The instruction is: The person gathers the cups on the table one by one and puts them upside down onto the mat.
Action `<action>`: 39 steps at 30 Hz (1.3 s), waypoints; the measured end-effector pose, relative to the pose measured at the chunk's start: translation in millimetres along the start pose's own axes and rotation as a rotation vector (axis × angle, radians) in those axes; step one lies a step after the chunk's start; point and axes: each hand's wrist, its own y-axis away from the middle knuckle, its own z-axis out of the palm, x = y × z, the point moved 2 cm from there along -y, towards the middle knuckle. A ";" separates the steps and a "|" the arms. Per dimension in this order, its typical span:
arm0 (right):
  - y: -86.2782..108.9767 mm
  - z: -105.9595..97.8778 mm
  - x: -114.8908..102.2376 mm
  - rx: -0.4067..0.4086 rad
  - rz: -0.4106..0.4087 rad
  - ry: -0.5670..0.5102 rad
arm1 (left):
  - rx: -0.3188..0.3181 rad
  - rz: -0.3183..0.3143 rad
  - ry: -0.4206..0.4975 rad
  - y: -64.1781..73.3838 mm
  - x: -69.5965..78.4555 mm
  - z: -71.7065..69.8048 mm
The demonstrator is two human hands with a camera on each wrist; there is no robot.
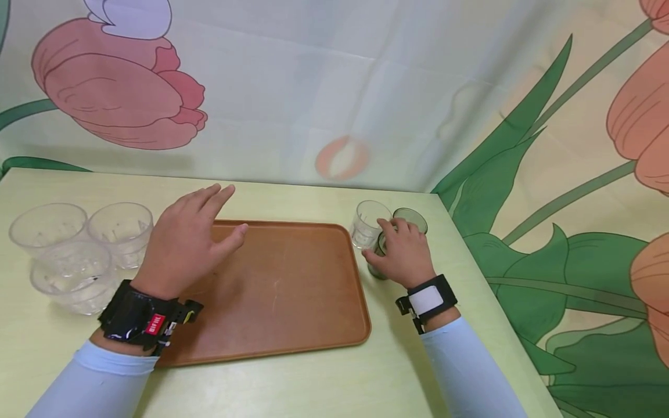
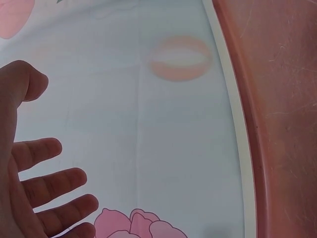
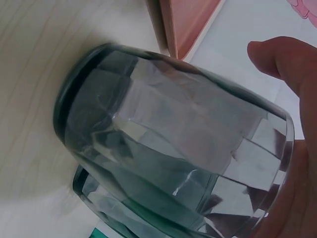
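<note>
My right hand [image 1: 405, 254] reaches over a green-tinted glass [image 3: 168, 134], its fingers curved loosely about the rim. In the right wrist view the thumb [image 3: 285, 59] stands off from this glass, and other fingers are partly hidden behind it. A second green glass [image 1: 413, 217] stands just behind, and a clear glass [image 1: 364, 230] is to the left. My left hand [image 1: 188, 244] hovers above the left part of a brown tray [image 1: 292, 290], fingers and thumb spread apart, holding nothing. The left wrist view shows those fingers [image 2: 54, 186] in the air.
Three wide clear cups [image 1: 122, 235] stand in a cluster on the left of the pale table [image 1: 292, 386]. The tray lies between them and the glasses on the right. A flower-printed curtain [image 1: 277, 98] hangs behind the table and along its right side.
</note>
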 end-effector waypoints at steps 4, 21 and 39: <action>1.8 1.1 1.1 0.022 -0.005 -0.002 | -0.009 -0.005 -0.004 0.2 -0.2 0.1; 6.6 -0.8 1.0 0.038 0.005 -0.022 | 0.004 -0.003 -0.011 1.0 -2.4 -0.9; 16.0 1.6 1.5 0.135 -0.037 -0.017 | -0.010 -0.026 -0.009 0.6 -3.8 -1.9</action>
